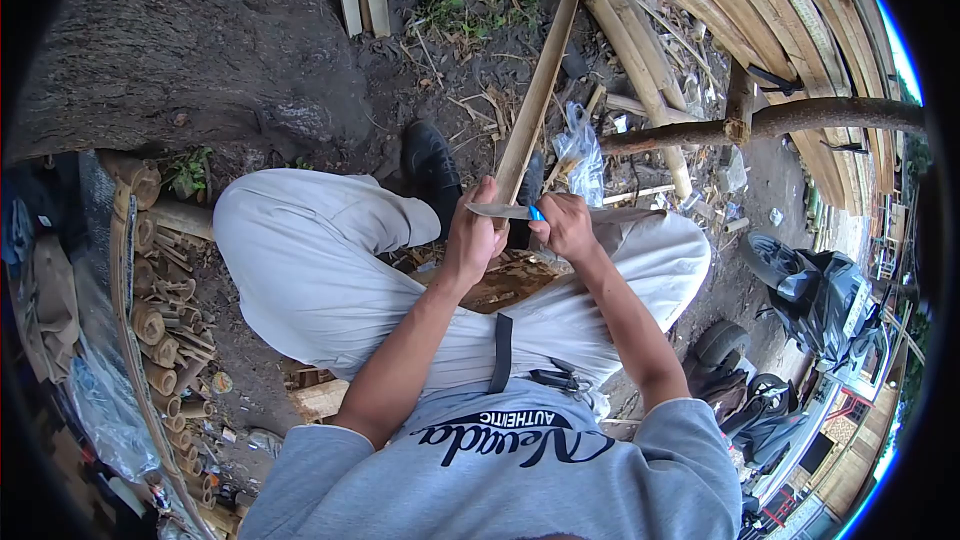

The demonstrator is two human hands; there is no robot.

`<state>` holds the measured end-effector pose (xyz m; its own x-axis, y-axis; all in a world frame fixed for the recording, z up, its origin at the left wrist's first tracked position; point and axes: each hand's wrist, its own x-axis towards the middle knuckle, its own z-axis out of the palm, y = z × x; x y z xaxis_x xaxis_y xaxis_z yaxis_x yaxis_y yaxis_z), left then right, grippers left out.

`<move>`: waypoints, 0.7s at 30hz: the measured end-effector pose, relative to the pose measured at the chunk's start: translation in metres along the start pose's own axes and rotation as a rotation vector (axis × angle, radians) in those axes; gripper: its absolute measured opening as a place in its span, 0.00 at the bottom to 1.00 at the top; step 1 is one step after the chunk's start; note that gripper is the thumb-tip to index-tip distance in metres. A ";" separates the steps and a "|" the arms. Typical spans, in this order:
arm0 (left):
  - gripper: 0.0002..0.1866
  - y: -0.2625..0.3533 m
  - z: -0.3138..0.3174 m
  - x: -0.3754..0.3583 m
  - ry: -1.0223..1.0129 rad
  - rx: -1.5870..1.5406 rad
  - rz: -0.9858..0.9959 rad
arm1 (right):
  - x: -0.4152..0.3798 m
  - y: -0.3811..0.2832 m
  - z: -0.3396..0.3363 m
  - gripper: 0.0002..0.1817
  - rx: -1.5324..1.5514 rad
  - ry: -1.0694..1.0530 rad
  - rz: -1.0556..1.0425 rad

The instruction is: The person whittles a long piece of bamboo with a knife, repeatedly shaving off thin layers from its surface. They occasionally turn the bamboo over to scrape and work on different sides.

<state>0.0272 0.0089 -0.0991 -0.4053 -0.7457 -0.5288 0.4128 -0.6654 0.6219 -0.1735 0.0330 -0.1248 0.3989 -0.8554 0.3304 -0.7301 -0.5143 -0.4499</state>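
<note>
My left hand (475,242) is closed around the near end of a long split bamboo strip (537,105), which runs up and away to the top of the view. In my right hand (565,226) is a knife (500,211) with a blue part at its handle. The blade points left and lies across the strip at my left hand's fingers. Both hands are close together above my lap, between my bent knees. Whether the blade's edge cuts into the bamboo cannot be made out.
A large tree trunk (190,50) is at the upper left. Bamboo pieces (165,380) are stacked at the left. A branch (800,118) and long bamboo strips (720,0) are at the upper right. A motorcycle (820,300) stands at the right. Clear plastic (580,155) lies beyond my hands.
</note>
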 end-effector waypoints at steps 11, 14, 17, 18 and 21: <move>0.28 -0.009 0.012 -0.013 0.045 0.351 0.165 | -0.036 0.118 -0.023 0.26 -0.392 -0.101 1.020; 0.28 -0.004 0.014 -0.006 0.061 0.175 0.016 | 0.001 0.060 -0.029 0.24 -0.258 0.174 0.843; 0.27 -0.008 0.006 -0.005 0.062 0.159 0.023 | 0.003 -0.006 -0.022 0.17 -0.068 0.175 0.602; 0.27 -0.018 -0.001 -0.001 0.084 0.279 0.103 | 0.001 -0.023 -0.021 0.15 -0.051 0.112 0.497; 0.28 -0.043 -0.015 0.009 0.174 0.652 0.511 | -0.001 -0.049 -0.024 0.16 -0.057 0.016 0.313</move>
<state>0.0179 0.0305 -0.1386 -0.1433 -0.9798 -0.1398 -0.0639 -0.1318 0.9892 -0.1515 0.0605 -0.0835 0.1416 -0.9703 0.1963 -0.8461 -0.2216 -0.4847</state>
